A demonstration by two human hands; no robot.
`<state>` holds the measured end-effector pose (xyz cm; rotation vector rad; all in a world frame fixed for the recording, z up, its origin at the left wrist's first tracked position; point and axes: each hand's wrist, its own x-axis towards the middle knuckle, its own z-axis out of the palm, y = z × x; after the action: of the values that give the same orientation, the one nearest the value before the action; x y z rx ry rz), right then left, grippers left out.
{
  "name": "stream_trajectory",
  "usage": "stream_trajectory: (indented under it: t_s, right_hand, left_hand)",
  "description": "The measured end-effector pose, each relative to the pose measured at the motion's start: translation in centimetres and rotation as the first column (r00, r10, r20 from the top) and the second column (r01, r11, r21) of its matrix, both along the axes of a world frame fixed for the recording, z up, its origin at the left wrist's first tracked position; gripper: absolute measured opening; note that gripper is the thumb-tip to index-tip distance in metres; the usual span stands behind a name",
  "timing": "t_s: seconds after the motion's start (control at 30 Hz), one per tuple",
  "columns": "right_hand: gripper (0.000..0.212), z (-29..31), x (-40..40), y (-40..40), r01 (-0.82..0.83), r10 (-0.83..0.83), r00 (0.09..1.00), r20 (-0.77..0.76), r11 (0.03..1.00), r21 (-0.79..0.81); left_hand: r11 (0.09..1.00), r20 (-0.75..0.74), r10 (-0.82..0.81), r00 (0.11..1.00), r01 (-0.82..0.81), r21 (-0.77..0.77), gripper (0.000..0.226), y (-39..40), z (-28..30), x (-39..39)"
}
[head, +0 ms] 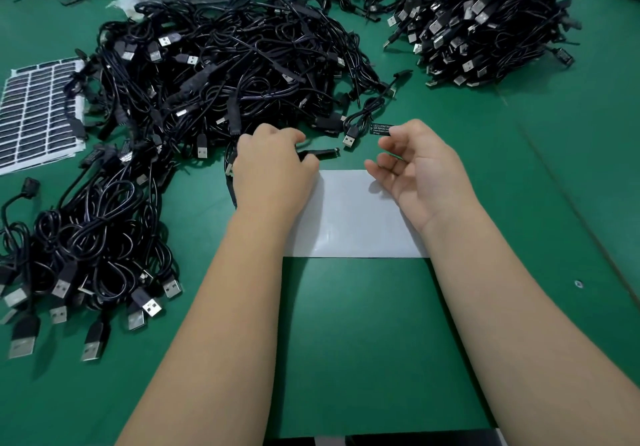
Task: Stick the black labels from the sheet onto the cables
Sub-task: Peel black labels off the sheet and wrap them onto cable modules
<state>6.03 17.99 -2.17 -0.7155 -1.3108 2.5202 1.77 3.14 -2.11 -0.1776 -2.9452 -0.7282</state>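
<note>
While the right hand (415, 165) pinches a black label (381, 129), the left hand (273, 165) grips a cable (320, 153) on the green desk (363, 341); cable heaps (221, 65) crowd behind, label sheet (38, 113) far left.

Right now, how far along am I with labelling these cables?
Done so far: hard to tell; labels on the piled cables aren't readable. In hand: your right hand pinches one black label, and your left hand grips a cable's controller. Left: the label isn't stuck on yet, the sheet at left holds many more, and large cable heaps remain.
</note>
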Motion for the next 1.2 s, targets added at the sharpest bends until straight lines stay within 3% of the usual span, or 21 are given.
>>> stream_trajectory:
  t_s: [0.1, 0.27, 0.43, 0.53, 0.63, 0.7, 0.77, 0.83, 0.9, 1.0, 1.03, 1.1, 1.2]
  right_hand:
    - [0.013, 0.1, 0.0, 0.1, 0.01, -0.01, 1.0, 0.017, 1.0, 0.002]
    - [0.013, 0.2, 0.2, 0.1, 0.0, 0.0, 1.0, 0.006, 1.0, 0.009]
    - [0.012, 0.3, 0.3, 0.1, -0.025, 0.025, 1.0, -0.015, 1.0, 0.002]
    - [0.012, 0.5, 0.3, 0.0, -0.02, 0.02, 1.0, -0.011, 1.0, 0.001]
    - [0.009, 0.6, 0.5, 0.1, -0.029, 0.03, 0.999, -0.033, 0.999, 0.026]
    - [0.008, 0.5, 0.6, -0.1, -0.082, 0.09, 0.994, -0.058, 0.988, 0.131]
    - [0.023, 0.5, 0.7, -0.5, -0.151, 0.169, 0.984, -0.055, 0.958, 0.242]
    - [0.038, 0.4, 0.7, -1.2, -0.181, 0.207, 0.977, -0.043, 0.924, 0.336]
    - [0.042, 0.0, 0.7, -1.7, -0.169, 0.207, 0.977, -0.045, 0.889, 0.426]
    - [0.041, -0.4, 0.7, -1.9, -0.158, 0.203, 0.978, -0.042, 0.862, 0.482]
    - [0.042, -0.5, 0.7, -1.9, -0.16, 0.205, 0.978, -0.043, 0.863, 0.48]
    - [0.044, -0.7, 0.6, -1.9, -0.165, 0.209, 0.977, -0.032, 0.849, 0.502]
    - [0.045, -0.8, 0.5, -1.8, -0.161, 0.207, 0.978, -0.02, 0.813, 0.56]
  left_hand:
    - [0.99, -0.028, -0.051, 0.998, 0.047, -0.13, 0.03, 0.3, -0.4, -0.1]
    - [0.993, -0.158, -0.085, 0.984, 0.069, -0.101, 0.025, 0.1, -0.7, -0.1]
    - [0.973, -0.34, -0.066, 0.938, 0.135, 0.185, 0.024, 0.1, 0.0, 0.0]
    - [0.843, -0.447, 0.02, 0.894, 0.225, 0.489, 0.018, 0.0, 1.1, 0.6]
    - [0.752, -0.527, 0.143, 0.838, 0.254, 0.608, 0.013, -0.9, 2.1, 0.6]
    - [0.826, -0.491, 0.031, 0.871, 0.254, 0.503, 0.015, -1.2, 2.0, 0.5]
    - [0.906, -0.382, -0.156, 0.911, 0.286, 0.312, 0.02, -0.7, 1.5, 0.6]
    - [0.925, -0.288, -0.274, 0.918, 0.334, 0.183, 0.019, -0.2, 1.2, 1.0]
    - [0.919, -0.233, -0.318, 0.919, 0.359, 0.162, 0.018, -0.1, 1.1, 1.1]
    - [0.915, -0.153, -0.307, 0.939, 0.336, 0.223, 0.023, -0.5, 1.3, 1.4]
    - [0.937, -0.168, -0.289, 0.943, 0.314, 0.154, 0.029, -0.6, 1.4, 1.4]
    - [0.97, -0.207, -0.225, 0.952, 0.2, -0.135, 0.046, -1.3, 1.6, 1.1]
    - [0.93, -0.046, -0.099, 0.994, 0.076, -0.361, 0.053, -3.1, 1.7, 0.8]
